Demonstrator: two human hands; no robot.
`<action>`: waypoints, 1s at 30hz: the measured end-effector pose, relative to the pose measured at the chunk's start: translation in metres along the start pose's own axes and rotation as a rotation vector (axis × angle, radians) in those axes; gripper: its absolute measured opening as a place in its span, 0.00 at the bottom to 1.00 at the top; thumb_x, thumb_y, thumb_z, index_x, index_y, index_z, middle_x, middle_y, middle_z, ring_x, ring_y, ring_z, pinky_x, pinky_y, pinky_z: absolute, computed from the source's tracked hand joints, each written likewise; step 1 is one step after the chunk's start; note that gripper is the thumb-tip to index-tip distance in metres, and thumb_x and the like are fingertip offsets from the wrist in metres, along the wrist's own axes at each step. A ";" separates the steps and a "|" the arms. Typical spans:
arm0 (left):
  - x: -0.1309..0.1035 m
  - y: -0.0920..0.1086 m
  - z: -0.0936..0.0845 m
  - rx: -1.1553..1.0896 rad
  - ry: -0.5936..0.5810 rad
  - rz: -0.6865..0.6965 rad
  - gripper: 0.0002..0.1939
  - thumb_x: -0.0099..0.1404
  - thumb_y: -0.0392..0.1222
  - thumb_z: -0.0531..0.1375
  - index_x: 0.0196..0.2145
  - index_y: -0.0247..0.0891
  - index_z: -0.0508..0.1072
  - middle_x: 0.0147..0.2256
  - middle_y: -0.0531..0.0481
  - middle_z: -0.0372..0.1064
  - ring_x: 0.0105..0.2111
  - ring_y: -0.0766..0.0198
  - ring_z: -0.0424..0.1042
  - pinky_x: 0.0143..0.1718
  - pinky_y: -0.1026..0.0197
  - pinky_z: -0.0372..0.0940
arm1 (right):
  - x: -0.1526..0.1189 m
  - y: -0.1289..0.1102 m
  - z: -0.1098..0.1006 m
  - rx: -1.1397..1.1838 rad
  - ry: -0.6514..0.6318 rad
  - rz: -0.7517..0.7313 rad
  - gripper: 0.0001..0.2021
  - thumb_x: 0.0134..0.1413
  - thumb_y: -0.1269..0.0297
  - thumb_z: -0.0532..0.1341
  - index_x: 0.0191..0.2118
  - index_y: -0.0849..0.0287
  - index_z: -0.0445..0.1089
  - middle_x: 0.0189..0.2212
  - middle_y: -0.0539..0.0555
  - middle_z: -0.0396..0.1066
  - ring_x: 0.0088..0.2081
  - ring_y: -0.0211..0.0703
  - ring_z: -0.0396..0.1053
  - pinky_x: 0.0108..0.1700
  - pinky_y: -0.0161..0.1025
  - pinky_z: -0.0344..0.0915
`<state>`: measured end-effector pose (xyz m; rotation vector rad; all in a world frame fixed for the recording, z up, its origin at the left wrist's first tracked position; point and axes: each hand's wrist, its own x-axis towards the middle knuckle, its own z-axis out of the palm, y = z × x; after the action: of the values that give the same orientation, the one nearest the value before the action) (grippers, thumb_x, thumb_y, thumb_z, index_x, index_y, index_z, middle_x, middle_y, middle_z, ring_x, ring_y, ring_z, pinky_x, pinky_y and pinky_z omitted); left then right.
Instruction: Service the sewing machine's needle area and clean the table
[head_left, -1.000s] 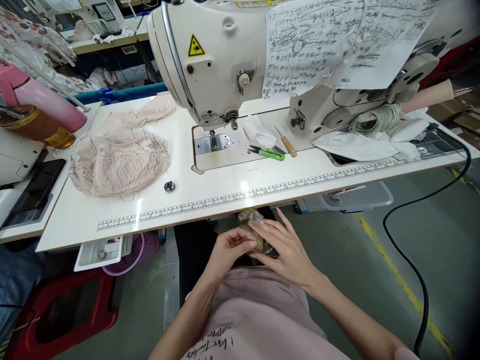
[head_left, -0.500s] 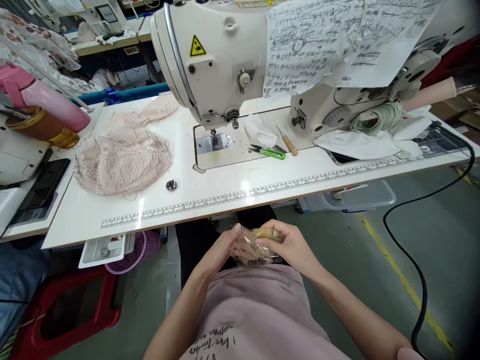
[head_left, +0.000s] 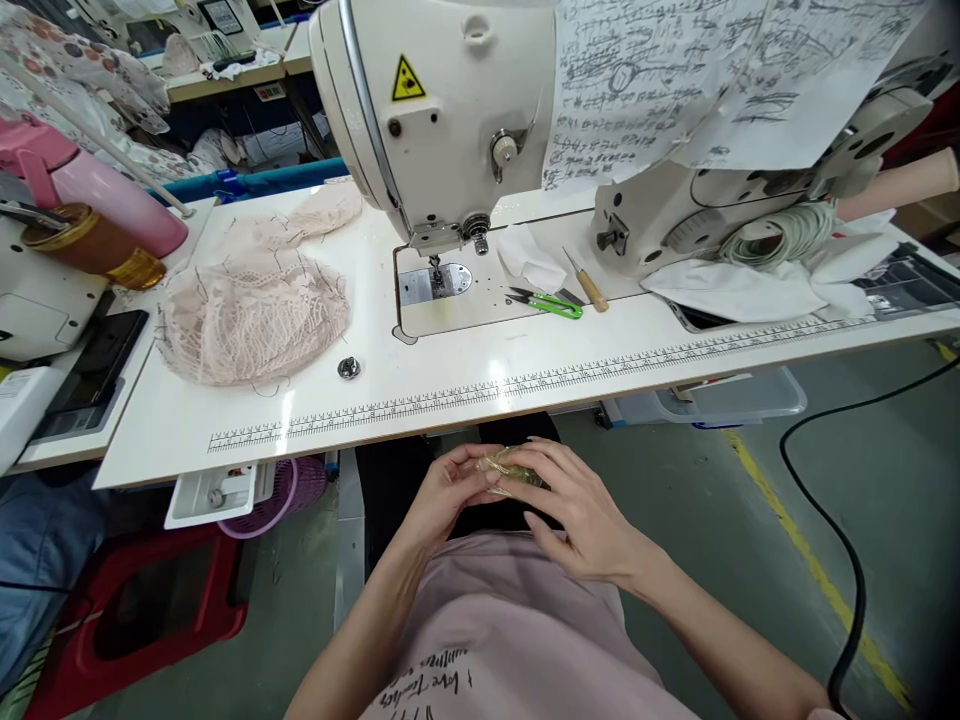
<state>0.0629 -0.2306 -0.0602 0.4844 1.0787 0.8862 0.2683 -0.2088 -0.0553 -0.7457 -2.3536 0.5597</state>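
Note:
Over my lap, below the table's front edge, a small yellowish bundle in clear crinkled plastic wrap lies between my two hands. My left hand pinches its left end between thumb and fingers. The fingers of my right hand curve over its top and right side, with the thumb apart below. Much of the bundle is covered by my fingers, so its contents cannot be made out.
A sewing machine stands on the white table. Around it lie pink lace fabric, a metal bobbin case, green thread snips and a wooden-handled awl. An open white drawer hangs below; a black cable runs at right.
My right hand has shifted from pinching the bundle's right end to lying over its top. The plastic is gathered closer around the bundle, and the view has moved slightly.

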 end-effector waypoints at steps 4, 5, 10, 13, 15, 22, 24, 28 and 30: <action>-0.003 -0.002 0.006 0.092 0.020 0.100 0.28 0.54 0.44 0.74 0.50 0.37 0.74 0.38 0.48 0.78 0.38 0.63 0.77 0.44 0.62 0.70 | 0.000 0.003 0.001 0.119 0.076 0.184 0.08 0.65 0.68 0.59 0.48 0.54 0.70 0.47 0.53 0.75 0.49 0.42 0.72 0.53 0.45 0.71; -0.003 -0.003 0.007 0.104 0.032 0.130 0.29 0.53 0.44 0.74 0.51 0.37 0.72 0.36 0.49 0.78 0.37 0.64 0.76 0.45 0.62 0.70 | -0.001 0.004 0.003 0.091 0.079 0.200 0.10 0.65 0.68 0.59 0.50 0.54 0.70 0.48 0.54 0.75 0.50 0.43 0.72 0.52 0.44 0.72; -0.004 -0.010 0.010 0.114 0.032 0.142 0.24 0.54 0.44 0.73 0.45 0.37 0.70 0.35 0.49 0.78 0.36 0.65 0.76 0.44 0.63 0.70 | -0.008 0.004 0.011 0.011 0.115 0.141 0.15 0.67 0.70 0.57 0.57 0.56 0.69 0.47 0.53 0.77 0.47 0.42 0.75 0.55 0.48 0.72; -0.004 -0.017 0.008 0.273 0.072 0.175 0.21 0.56 0.46 0.72 0.43 0.37 0.71 0.38 0.47 0.76 0.40 0.63 0.76 0.45 0.62 0.72 | -0.016 0.003 0.014 0.161 0.113 0.254 0.13 0.68 0.67 0.57 0.53 0.54 0.74 0.44 0.52 0.79 0.43 0.41 0.76 0.43 0.41 0.74; -0.004 -0.020 0.003 0.416 0.177 0.245 0.24 0.54 0.47 0.73 0.45 0.38 0.71 0.44 0.46 0.73 0.45 0.60 0.75 0.46 0.60 0.73 | -0.024 0.007 0.014 0.316 0.132 0.448 0.13 0.67 0.64 0.58 0.52 0.52 0.76 0.44 0.51 0.79 0.44 0.41 0.75 0.44 0.40 0.73; -0.002 -0.036 -0.025 0.635 0.273 0.274 0.29 0.54 0.57 0.71 0.47 0.38 0.72 0.41 0.45 0.73 0.42 0.60 0.75 0.47 0.59 0.74 | -0.102 0.089 0.020 0.494 0.481 1.157 0.10 0.62 0.59 0.63 0.41 0.60 0.78 0.38 0.54 0.77 0.40 0.45 0.74 0.44 0.43 0.72; -0.001 -0.047 -0.032 0.673 0.315 0.284 0.30 0.54 0.60 0.70 0.47 0.37 0.73 0.42 0.44 0.74 0.41 0.61 0.75 0.44 0.63 0.73 | -0.127 0.122 0.026 0.533 0.617 1.322 0.13 0.64 0.57 0.63 0.44 0.63 0.74 0.41 0.54 0.75 0.42 0.42 0.73 0.47 0.44 0.73; 0.004 -0.072 -0.045 0.708 0.363 0.225 0.37 0.48 0.70 0.69 0.45 0.38 0.74 0.43 0.42 0.76 0.39 0.57 0.77 0.39 0.62 0.74 | -0.159 0.174 0.038 0.565 0.916 1.594 0.17 0.65 0.55 0.61 0.52 0.62 0.69 0.50 0.57 0.70 0.48 0.45 0.71 0.50 0.47 0.72; 0.009 -0.079 -0.049 0.724 0.394 0.195 0.36 0.48 0.71 0.68 0.44 0.40 0.75 0.43 0.42 0.77 0.39 0.55 0.78 0.40 0.59 0.74 | -0.163 0.196 0.040 0.529 1.075 1.694 0.19 0.65 0.55 0.61 0.54 0.62 0.69 0.52 0.57 0.69 0.50 0.47 0.71 0.51 0.48 0.72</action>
<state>0.0500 -0.2722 -0.1428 1.0568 1.7455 0.7559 0.4232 -0.1716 -0.2586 -1.9540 -0.1797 0.9539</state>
